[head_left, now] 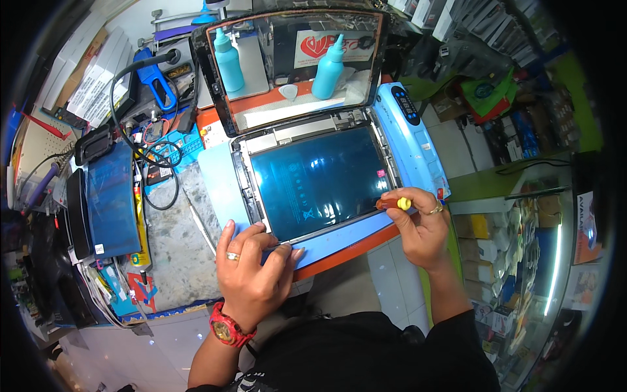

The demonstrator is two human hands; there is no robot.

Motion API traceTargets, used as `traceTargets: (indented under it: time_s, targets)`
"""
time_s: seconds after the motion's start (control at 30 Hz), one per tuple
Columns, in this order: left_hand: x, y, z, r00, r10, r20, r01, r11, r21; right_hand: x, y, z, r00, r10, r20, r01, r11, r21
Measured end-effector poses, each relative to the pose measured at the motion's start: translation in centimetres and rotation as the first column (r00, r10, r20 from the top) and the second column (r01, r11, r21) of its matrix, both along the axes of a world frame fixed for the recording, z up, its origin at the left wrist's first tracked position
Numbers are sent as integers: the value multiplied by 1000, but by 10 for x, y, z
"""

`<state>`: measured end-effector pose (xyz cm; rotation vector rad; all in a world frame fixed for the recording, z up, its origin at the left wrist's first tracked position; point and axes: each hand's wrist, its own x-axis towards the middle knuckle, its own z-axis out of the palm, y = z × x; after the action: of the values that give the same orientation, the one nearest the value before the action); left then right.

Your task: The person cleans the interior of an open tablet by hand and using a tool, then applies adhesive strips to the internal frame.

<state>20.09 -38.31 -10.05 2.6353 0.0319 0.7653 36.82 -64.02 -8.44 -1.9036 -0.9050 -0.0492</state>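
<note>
An opened tablet (313,183) with a dark blue inner panel lies on a light blue heating pad (424,157). Its glass front (274,36) is raised along the back, with two light blue bottles showing within its frame. My left hand (255,274) rests on the tablet's near left edge, fingers apart and bent. My right hand (421,228) pinches a small screwdriver-like tool (395,203) with a brown and yellow handle at the near right corner; its tip is too small to make out clearly.
At the left are a black cable (147,147), a blue tool (157,85), stacked dark blue panels (111,209), a yellow tube and a stained grey mat (183,248). To the right stands a glass display case (522,274) with many packages. A red-orange board edge shows under the pad.
</note>
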Motion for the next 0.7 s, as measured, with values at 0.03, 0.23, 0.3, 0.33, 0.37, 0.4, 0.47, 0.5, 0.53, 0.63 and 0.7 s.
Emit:
traceTargets:
  time_s: [0.03, 0.23, 0.3, 0.33, 0.37, 0.4, 0.47, 0.5, 0.53, 0.63, 0.7]
  targets:
    - [-1, 0, 0, 1000, 2, 0, -2, 1000, -1, 0, -1, 2, 1000, 5, -17, -5, 1000, -14]
    - [-1, -1, 1, 1000, -1, -5, 1, 1000, -2, -2, -1, 14, 998, 7, -63, -13, 996, -86]
    - [-1, 0, 0, 1000, 0, -5, 0, 1000, -1, -3, 1, 15, 996, -10, -89, 1, 995, -98]
    - [-1, 0, 0, 1000, 0, -6, 0, 1000, -1, -3, 0, 14, 1000, 11, -26, -14, 991, -134]
    - [-1, 0, -1, 1000, 0, -6, 0, 1000, -2, -3, 0, 14, 999, 33, 37, -27, 985, -171]
    - [-1, 0, -1, 1000, 2, -5, -2, 1000, 0, -3, -1, 14, 993, 58, 99, -36, 977, -208]
    - [0, -1, -1, 1000, 3, -3, -3, 1000, 0, -6, -3, 3, 918, 123, 377, -42, 975, -216]
    - [0, -1, 0, 1000, 2, -6, -2, 1000, 1, -7, -4, -3, 849, 152, 506, -42, 974, -222]
    - [0, -1, 1, 1000, 1, -8, -1, 1000, 1, -8, -4, -6, 803, 148, 577, -26, 976, -214]
    - [0, -1, 1, 1000, 8, -8, -8, 1000, 3, -10, -2, -19, 754, 104, 648, 5, 986, -164]
    - [0, -1, 1, 1000, 7, -9, -7, 1000, 2, -11, -1, -26, 733, 80, 676, 15, 991, -134]
